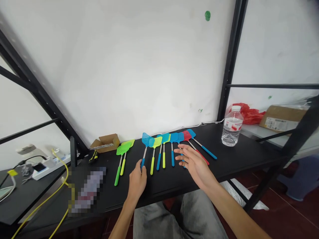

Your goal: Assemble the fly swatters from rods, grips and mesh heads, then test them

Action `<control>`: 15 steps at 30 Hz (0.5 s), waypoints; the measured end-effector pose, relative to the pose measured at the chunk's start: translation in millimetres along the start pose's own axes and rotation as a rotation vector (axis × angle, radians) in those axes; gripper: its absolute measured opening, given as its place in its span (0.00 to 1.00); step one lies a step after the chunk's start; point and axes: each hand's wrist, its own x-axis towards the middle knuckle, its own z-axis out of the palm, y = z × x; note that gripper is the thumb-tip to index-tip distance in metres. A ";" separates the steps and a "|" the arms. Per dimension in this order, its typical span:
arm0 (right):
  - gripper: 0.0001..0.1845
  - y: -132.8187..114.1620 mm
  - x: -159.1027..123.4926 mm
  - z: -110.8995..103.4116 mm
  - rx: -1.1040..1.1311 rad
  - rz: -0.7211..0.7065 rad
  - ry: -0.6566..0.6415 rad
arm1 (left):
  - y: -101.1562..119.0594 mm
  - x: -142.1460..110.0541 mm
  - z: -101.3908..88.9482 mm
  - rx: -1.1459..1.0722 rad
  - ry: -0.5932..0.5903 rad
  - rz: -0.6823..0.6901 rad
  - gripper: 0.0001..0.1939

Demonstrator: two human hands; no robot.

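My left hand (138, 179) is closed round the handle of a blue fly swatter (147, 139), whose head tips up toward the wall. Fingers apart, my right hand (193, 161) hovers over the right part of the row and hides some handles there. Beside the left hand lies a yellow-green fly swatter (157, 142). A row of several more blue and yellow swatters runs rightward, heads overlapping, with a red fly swatter (187, 135) and a blue fly swatter (209, 152) at its right end. Left of the hand lie a green fly swatter (122, 150) and a yellow-green one.
A small open cardboard box (107, 143) and a black-yellow tool (93, 156) stand at the left back. A water bottle (231, 127) is at the right of the black table (211, 172). Metal posts (230, 59) rise on both sides. A yellow cable (56, 189) hangs left.
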 end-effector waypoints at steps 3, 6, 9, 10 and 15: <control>0.15 -1.7 -2.8 4.0 -0.012 -0.005 -0.040 | 4.0 1.9 6.3 0.193 0.018 0.022 0.27; 0.14 -0.7 -5.3 5.5 -0.031 0.001 -0.073 | -2.6 -1.5 1.7 0.300 0.051 0.061 0.24; 0.14 1.6 -5.4 4.8 -0.042 0.004 -0.070 | -20.2 -2.8 -12.2 0.440 0.183 0.062 0.23; 0.14 2.5 -5.0 4.7 -0.044 0.007 -0.068 | -26.8 -2.6 -17.4 0.497 0.223 0.046 0.23; 0.14 8.4 -4.6 8.0 -0.053 0.029 -0.078 | -44.7 -4.3 -33.2 0.681 0.261 0.010 0.19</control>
